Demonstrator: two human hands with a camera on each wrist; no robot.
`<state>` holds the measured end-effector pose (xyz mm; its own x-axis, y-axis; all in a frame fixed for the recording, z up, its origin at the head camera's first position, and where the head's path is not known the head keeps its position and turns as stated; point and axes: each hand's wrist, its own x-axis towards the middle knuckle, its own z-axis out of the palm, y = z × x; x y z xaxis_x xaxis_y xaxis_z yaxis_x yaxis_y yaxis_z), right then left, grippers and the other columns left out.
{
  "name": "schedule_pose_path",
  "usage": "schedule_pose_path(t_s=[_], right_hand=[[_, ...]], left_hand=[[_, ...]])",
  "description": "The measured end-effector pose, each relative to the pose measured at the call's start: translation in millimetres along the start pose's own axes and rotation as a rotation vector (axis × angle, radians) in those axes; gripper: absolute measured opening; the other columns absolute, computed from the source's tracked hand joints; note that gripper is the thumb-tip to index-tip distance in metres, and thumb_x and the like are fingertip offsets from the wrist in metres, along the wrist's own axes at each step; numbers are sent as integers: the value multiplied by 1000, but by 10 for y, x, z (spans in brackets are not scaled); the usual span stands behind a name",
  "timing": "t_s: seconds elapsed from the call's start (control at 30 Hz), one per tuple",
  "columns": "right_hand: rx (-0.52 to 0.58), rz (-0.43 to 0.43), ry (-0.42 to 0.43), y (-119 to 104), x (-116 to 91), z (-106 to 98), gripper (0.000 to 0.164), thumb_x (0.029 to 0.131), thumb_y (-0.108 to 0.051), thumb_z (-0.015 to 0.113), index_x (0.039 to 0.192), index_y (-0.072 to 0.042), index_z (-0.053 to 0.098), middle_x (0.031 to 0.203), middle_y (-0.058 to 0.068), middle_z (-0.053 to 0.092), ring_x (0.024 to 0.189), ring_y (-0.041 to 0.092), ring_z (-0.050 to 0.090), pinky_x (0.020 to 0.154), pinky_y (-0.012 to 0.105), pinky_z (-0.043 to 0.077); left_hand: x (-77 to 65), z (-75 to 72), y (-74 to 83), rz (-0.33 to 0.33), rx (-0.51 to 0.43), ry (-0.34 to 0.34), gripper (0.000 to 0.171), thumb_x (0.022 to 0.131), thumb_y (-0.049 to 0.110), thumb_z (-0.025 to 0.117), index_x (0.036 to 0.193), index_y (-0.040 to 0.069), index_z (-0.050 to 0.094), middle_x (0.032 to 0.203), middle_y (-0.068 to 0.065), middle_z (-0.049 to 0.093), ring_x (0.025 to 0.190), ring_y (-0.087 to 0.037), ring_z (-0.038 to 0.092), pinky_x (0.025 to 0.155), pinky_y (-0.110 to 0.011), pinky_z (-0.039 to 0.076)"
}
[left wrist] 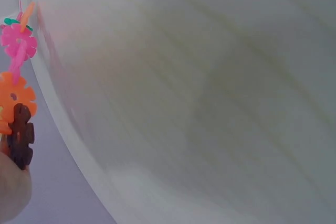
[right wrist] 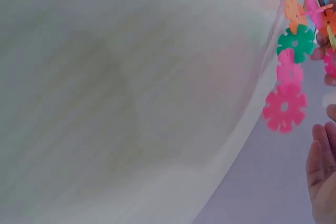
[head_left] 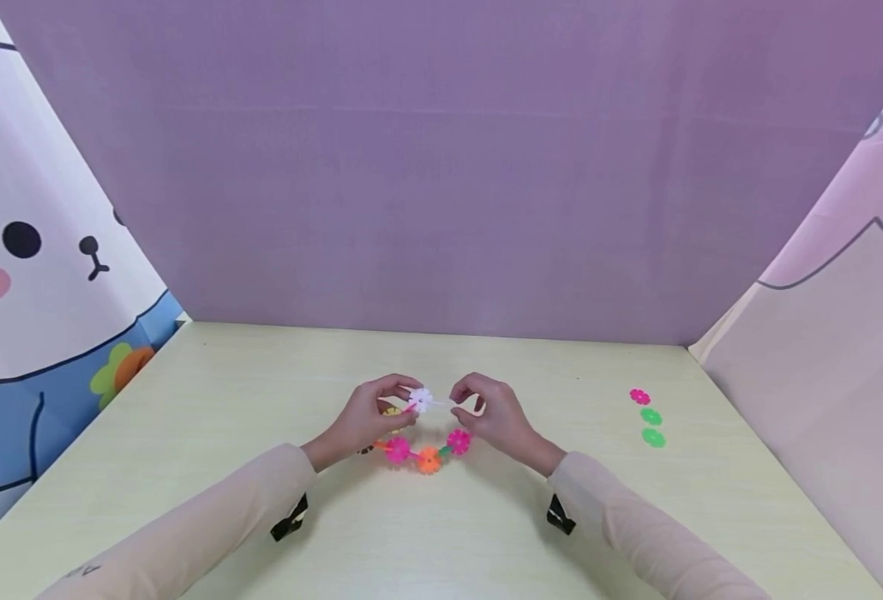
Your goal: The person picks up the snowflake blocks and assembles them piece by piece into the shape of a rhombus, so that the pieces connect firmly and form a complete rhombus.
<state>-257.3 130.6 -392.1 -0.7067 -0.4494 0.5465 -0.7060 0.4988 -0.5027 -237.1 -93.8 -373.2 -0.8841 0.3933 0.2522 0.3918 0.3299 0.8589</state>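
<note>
My left hand (head_left: 365,418) holds one end of a curved chain of interlocking plastic snowflake discs, with a white disc (head_left: 421,400) at its fingertips. From there hang a yellow disc (head_left: 391,412), a brown disc (left wrist: 21,136), a pink disc (head_left: 397,451), an orange disc (head_left: 429,460) and more linked pieces. The far end is a pink disc (right wrist: 285,107), dangling just left of my right hand (head_left: 503,419). Between the right thumb and index finger, a thin whitish disc (head_left: 443,403) shows edge-on, close against the white one. Whether those two interlock is too small to tell.
To the right on the pale table (head_left: 441,542) lie a loose pink disc (head_left: 640,397), a green disc (head_left: 651,416) and another green disc (head_left: 653,437), in a short column. A purple cloth wall (head_left: 441,183) rises behind the table, with printed cloths at both sides.
</note>
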Motion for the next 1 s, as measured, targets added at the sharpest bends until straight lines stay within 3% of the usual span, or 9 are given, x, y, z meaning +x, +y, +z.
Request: schedule_pose_path(t_s=[0.37,0.67,1.0], right_hand=[[-68,83,-32,215,-199,-294,21,73,2,71,91,-2,62,88,12,66,81,21,63,58,20,48],[-139,173,-35,502,-464,-672,23,73,4,70,93,-1,62,88,13,65,83,24,62,60,28,50],[-229,269,-27,788,-780,-1047,23,72,7,69,92,0,62,88,13,65,82,27,62,58,22,48]], left_hand=[[-12,-19,-27,10,-11,2,36,79,7,69,113,4,59,102,-15,64,96,-28,58,75,-29,50],[-12,-30,-40,12,-7,11,35,79,4,69,113,5,59,101,-14,64,95,-26,58,73,-27,50],[-10,-27,-29,2,-14,11,36,79,3,68,113,4,59,101,-15,64,95,-28,58,73,-28,50]])
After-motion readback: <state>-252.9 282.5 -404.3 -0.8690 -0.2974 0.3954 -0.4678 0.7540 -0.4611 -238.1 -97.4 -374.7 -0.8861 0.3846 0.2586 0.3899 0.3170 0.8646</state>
